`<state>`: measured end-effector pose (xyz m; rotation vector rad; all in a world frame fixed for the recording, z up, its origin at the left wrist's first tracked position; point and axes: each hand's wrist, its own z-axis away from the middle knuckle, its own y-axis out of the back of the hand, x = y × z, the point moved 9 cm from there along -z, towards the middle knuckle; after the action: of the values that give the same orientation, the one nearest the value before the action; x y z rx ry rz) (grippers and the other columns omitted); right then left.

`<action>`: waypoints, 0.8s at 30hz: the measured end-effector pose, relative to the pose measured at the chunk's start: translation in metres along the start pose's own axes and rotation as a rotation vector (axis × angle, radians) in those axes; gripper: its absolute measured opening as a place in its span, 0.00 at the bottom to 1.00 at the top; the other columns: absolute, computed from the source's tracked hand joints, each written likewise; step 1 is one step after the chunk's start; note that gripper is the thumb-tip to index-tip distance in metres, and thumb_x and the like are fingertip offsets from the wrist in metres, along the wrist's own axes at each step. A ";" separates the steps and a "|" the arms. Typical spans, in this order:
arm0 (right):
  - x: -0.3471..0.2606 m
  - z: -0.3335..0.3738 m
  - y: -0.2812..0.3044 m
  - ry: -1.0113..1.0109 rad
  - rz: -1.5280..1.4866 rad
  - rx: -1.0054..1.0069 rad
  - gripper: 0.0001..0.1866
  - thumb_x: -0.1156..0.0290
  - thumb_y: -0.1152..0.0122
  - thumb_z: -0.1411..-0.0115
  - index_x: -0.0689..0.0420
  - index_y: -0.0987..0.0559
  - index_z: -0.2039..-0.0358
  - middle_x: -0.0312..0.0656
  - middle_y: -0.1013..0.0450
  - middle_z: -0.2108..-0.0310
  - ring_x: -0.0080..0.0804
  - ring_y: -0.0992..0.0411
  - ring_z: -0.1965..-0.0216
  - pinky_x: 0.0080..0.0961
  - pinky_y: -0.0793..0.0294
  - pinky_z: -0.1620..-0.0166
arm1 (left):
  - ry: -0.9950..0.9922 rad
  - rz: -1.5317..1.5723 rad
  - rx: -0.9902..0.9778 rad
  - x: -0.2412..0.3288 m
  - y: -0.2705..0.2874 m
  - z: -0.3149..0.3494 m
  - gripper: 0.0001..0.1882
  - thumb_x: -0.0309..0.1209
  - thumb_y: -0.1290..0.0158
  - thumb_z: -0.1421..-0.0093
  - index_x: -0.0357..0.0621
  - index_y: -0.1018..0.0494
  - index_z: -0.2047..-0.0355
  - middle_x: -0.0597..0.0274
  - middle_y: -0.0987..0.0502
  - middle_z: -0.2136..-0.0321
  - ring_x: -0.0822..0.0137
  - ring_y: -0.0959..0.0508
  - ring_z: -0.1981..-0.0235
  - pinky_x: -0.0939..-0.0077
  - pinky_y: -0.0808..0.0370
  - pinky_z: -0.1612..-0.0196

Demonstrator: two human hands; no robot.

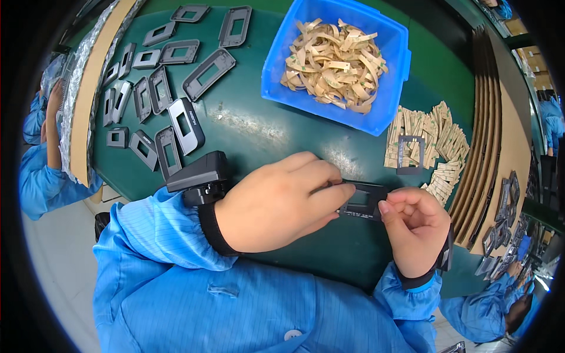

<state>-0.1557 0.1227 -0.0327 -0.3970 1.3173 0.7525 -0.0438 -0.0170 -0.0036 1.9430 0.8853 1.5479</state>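
Observation:
A small black rectangular frame [378, 195] with a window in it is held between my two hands above the near part of the table. My left hand [282, 203] has its fingers bent and closed on the frame's left end; its fingertips are partly hidden. At the right end, my right hand [416, 229] pinches the frame between thumb and curled fingers. A similar dark frame [410, 170] lies beyond my right hand, on rows of tan paper-backed strips [445, 138]. Black bands circle both wrists, and a black device [203, 173] sits on the left one.
A blue bin [273, 88] full of curled tan paper strips [335, 65] stands at the back. Many grey window housings [209, 73] are spread over the green table [253, 132] at the left. Cardboard dividers [485, 129] line the right side. Other people in blue work at both sides.

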 end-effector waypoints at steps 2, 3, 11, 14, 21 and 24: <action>-0.001 0.000 -0.001 0.012 0.016 0.011 0.09 0.89 0.37 0.44 0.66 0.22 0.63 0.39 0.24 0.68 0.17 0.24 0.69 0.12 0.24 0.65 | -0.023 -0.030 0.012 0.002 -0.001 0.002 0.21 0.29 0.35 0.51 0.42 0.23 0.54 0.57 0.25 0.59 0.58 0.23 0.63 0.68 0.23 0.60; -0.002 0.001 0.000 0.028 0.037 0.024 0.09 0.89 0.36 0.45 0.66 0.22 0.64 0.39 0.24 0.66 0.18 0.24 0.68 0.13 0.23 0.64 | -0.038 -0.062 0.025 0.004 -0.001 0.002 0.21 0.29 0.35 0.51 0.43 0.22 0.55 0.57 0.25 0.59 0.59 0.23 0.64 0.69 0.23 0.61; -0.007 0.002 0.002 0.148 0.126 0.078 0.09 0.89 0.35 0.47 0.66 0.21 0.65 0.42 0.25 0.66 0.19 0.24 0.69 0.13 0.22 0.65 | -0.065 -0.173 0.065 0.012 -0.005 0.002 0.23 0.29 0.33 0.55 0.41 0.21 0.56 0.58 0.26 0.61 0.62 0.24 0.66 0.71 0.23 0.62; -0.011 0.001 0.000 0.181 0.174 0.092 0.10 0.88 0.34 0.48 0.65 0.20 0.65 0.42 0.24 0.67 0.20 0.23 0.69 0.14 0.22 0.66 | -0.046 -0.146 0.055 0.009 -0.004 0.001 0.23 0.28 0.33 0.57 0.39 0.21 0.57 0.57 0.27 0.61 0.61 0.25 0.66 0.71 0.23 0.63; -0.020 0.002 -0.001 0.283 0.282 0.104 0.11 0.87 0.33 0.49 0.63 0.20 0.65 0.44 0.23 0.67 0.25 0.23 0.71 0.17 0.22 0.69 | -0.022 -0.111 0.028 0.009 -0.004 -0.002 0.23 0.28 0.33 0.57 0.38 0.21 0.57 0.56 0.27 0.62 0.60 0.25 0.66 0.70 0.24 0.63; -0.026 0.003 -0.004 0.331 0.315 0.101 0.12 0.87 0.32 0.50 0.63 0.20 0.65 0.44 0.23 0.67 0.26 0.22 0.71 0.18 0.22 0.69 | -0.021 -0.119 0.038 0.010 -0.003 -0.002 0.22 0.28 0.33 0.56 0.38 0.20 0.58 0.57 0.27 0.62 0.60 0.25 0.65 0.71 0.24 0.63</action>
<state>-0.1527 0.1148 -0.0081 -0.2406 1.7488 0.9034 -0.0448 -0.0076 0.0006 1.8938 1.0093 1.4495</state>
